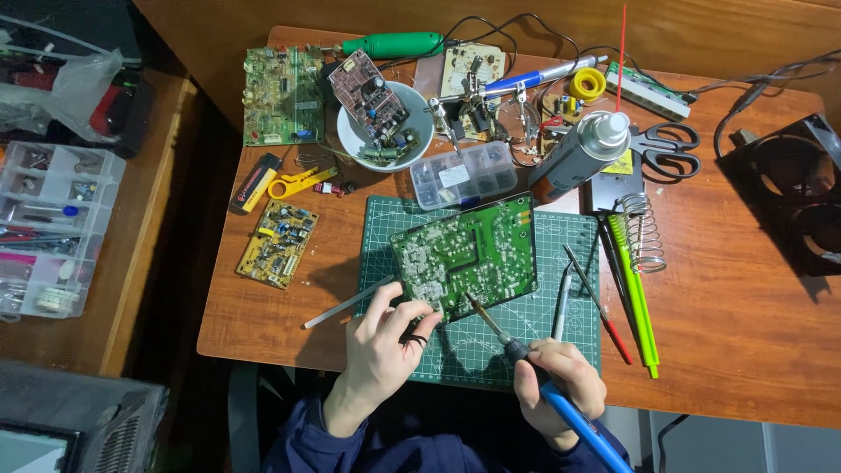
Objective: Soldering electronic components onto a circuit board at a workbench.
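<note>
Apparently right hand (561, 385) grips soldering iron (526, 359).

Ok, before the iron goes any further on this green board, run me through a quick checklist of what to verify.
1. Soldering iron gripped in right hand: ok.
2. Iron tip on the green circuit board: ok, it meets the lower edge.
3. Board steadied: ok, left hand grips its lower left corner, tilted up off the cutting mat.
4. Solder ready: cannot tell; a thin grey rod runs under the left hand.
5. Spray can away from the tip: ok, it stands beyond the mat.
6. Joint heated: cannot tell.
</note>
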